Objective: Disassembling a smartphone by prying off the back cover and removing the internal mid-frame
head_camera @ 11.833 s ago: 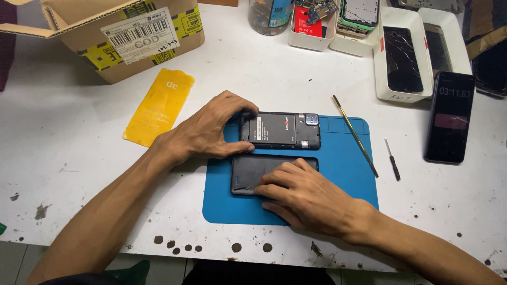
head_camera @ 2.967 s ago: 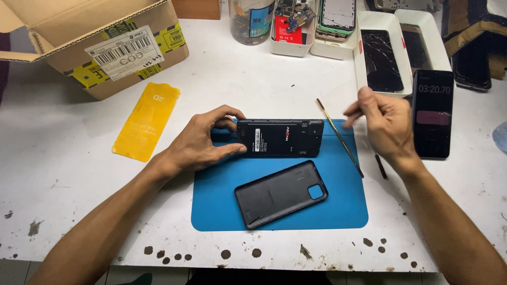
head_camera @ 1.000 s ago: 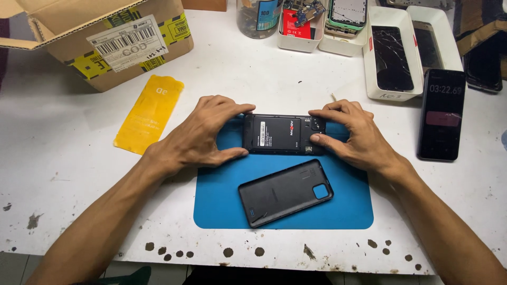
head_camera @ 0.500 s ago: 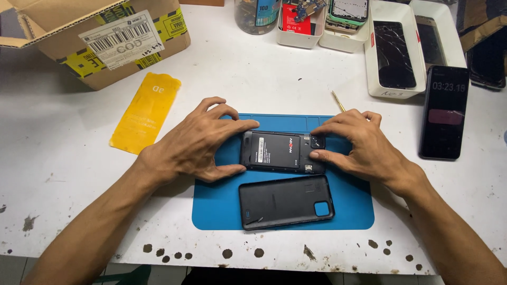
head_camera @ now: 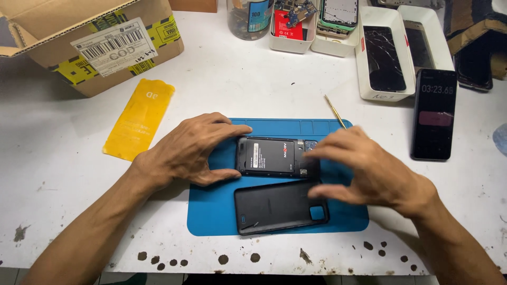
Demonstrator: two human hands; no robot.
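Note:
An opened black phone (head_camera: pixel 274 157) lies face down on a blue work mat (head_camera: pixel 211 211), its battery showing. My left hand (head_camera: pixel 193 150) grips the phone's left end, thumb below and fingers above. My right hand (head_camera: pixel 364 169) hovers over the phone's right end, blurred, fingers spread and curled, holding nothing that I can see. The detached black back cover (head_camera: pixel 280 207) lies on the mat just below the phone, under my right thumb.
A thin wooden-handled tool (head_camera: pixel 335 111) lies at the mat's top right edge. A lit black phone (head_camera: pixel 434 113) lies to the right, white boxes with cracked phones (head_camera: pixel 384 53) behind it. A yellow packet (head_camera: pixel 139 119) and a cardboard box (head_camera: pixel 100 45) sit at the left.
The phone and both hands have shifted toward me on the mat. My right hand has lifted off the phone's right end. Earlier it fetched nothing visible from beside the thin tool.

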